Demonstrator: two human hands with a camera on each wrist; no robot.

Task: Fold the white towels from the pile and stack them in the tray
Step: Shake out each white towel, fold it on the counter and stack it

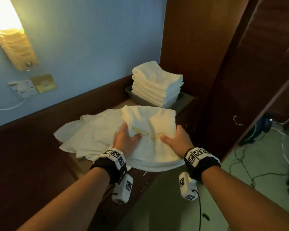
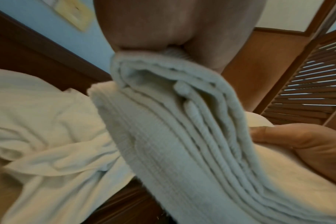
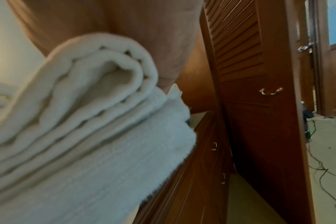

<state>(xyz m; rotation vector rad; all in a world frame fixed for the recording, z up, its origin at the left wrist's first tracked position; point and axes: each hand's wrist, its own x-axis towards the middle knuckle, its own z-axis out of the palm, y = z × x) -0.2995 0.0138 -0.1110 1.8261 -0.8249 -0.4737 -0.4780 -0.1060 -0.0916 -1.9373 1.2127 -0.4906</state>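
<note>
Both hands, the left hand [image 1: 126,139] and the right hand [image 1: 177,139], are gripping opposite sides of a folded white towel with gold embroidered lettering [image 1: 150,129], holding it at the table's near right corner. Folding looks finished; the next move is likely carrying it to the grey tray [image 1: 129,91] in the far right corner, onto the tall stack of folded white towels [image 1: 157,85]. The loose white towel pile [image 1: 90,132] is lying left. The dark wooden wardrobe panel [image 1: 198,64] is crowding the stack's right side, leaving room only from above.

One grey tray [image 1: 130,92] at far right, one stack of folded towels [image 1: 157,85], two hands; the stack's towels blur together uncounted.
</note>
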